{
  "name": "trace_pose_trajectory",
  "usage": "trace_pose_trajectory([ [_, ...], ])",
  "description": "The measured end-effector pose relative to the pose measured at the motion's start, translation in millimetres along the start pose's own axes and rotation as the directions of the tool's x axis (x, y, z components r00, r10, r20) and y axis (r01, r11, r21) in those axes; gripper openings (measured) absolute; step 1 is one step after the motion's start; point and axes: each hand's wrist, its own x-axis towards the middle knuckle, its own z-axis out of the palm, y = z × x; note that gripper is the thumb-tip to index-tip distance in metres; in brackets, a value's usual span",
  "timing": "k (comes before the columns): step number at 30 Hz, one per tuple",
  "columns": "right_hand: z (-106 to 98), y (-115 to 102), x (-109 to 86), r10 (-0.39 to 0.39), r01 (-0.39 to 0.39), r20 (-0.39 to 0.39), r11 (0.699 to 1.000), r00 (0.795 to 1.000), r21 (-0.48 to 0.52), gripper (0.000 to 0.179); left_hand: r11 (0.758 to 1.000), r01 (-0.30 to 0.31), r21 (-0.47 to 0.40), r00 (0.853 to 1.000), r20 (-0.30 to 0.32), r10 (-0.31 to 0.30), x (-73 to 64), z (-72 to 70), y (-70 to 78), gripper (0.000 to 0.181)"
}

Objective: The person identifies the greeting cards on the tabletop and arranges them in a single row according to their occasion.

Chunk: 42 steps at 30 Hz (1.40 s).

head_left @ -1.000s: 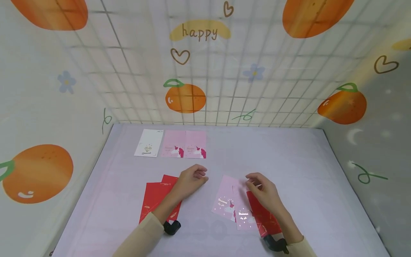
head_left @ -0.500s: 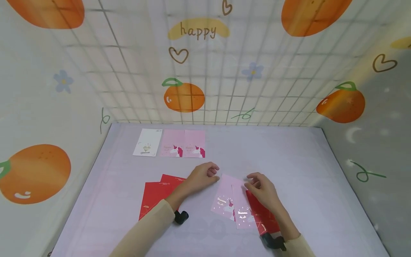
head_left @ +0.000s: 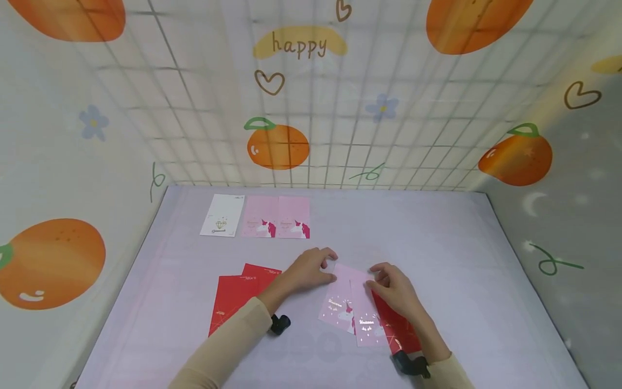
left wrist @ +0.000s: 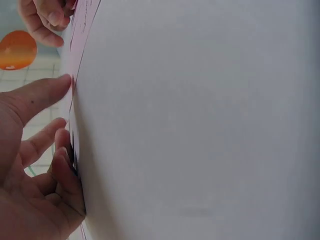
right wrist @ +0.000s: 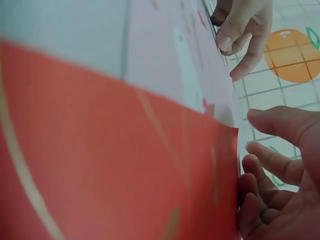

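Observation:
Two pink unicorn cards, a left one (head_left: 337, 294) and a right one (head_left: 364, 310), lie slightly overlapping between my hands. My left hand (head_left: 311, 268) is at the left card's upper left corner, thumb and forefinger apart, the other fingers bent. In the left wrist view its thumb (left wrist: 45, 95) is close to the card's edge; contact is unclear. A red card (head_left: 396, 327) partly covers the right pink card. Over its top end is my right hand (head_left: 399, 289), thumb apart from the forefinger, the rest loosely curled. I see no pinch in the right wrist view.
Two overlapping red cards (head_left: 233, 297) lie at left, partly under my left forearm. Along the back left are a white diamond card (head_left: 222, 215) and two pink unicorn cards (head_left: 277, 216) side by side. Black wrist cameras (head_left: 410, 364) ride low over the table.
My left hand has moved right, from above the red cards to the left pink card's corner. The right hand has shifted slightly left. The cards lie as before.

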Motion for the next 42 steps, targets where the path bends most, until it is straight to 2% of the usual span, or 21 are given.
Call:
trace_pose_trajectory([
  [5,1,0,0.4,0.002,-0.002,-0.002,1.000,1.000,-0.009,0.046,0.999,0.009,0.040,1.000,0.013,-0.010,1.6,0.8,1.3,0.044],
  [13,2,-1,2.4,0.016,-0.016,-0.001,1.000,1.000,-0.018,0.044,0.999,0.019,0.038,1.000,0.024,-0.019,3.4,2.2,4.1,0.039],
  [24,4,-2,8.2,0.032,-0.032,-0.001,0.998,1.000,-0.051,0.023,0.999,0.003,0.046,1.000,0.023,-0.004,0.7,5.8,5.3,0.033],
  [29,5,-2,9.6,0.030,-0.030,-0.001,0.998,1.000,-0.048,0.020,0.999,-0.012,0.044,1.000,0.007,0.012,-2.2,6.6,7.2,0.029],
  [33,4,-2,10.3,0.034,-0.034,0.003,0.999,0.999,-0.042,0.018,0.999,-0.028,0.019,1.000,-0.007,0.028,-5.9,5.8,10.2,0.025],
  [37,3,-2,11.1,0.036,-0.035,0.009,0.999,0.999,-0.035,0.018,1.000,-0.019,-0.004,1.000,-0.016,0.019,-8.2,4.2,10.6,0.024],
  [42,2,-4,12.8,0.029,-0.029,0.010,1.000,1.000,-0.006,0.018,0.997,-0.013,-0.076,1.000,0.001,0.013,-7.7,0.2,6.9,0.024],
])
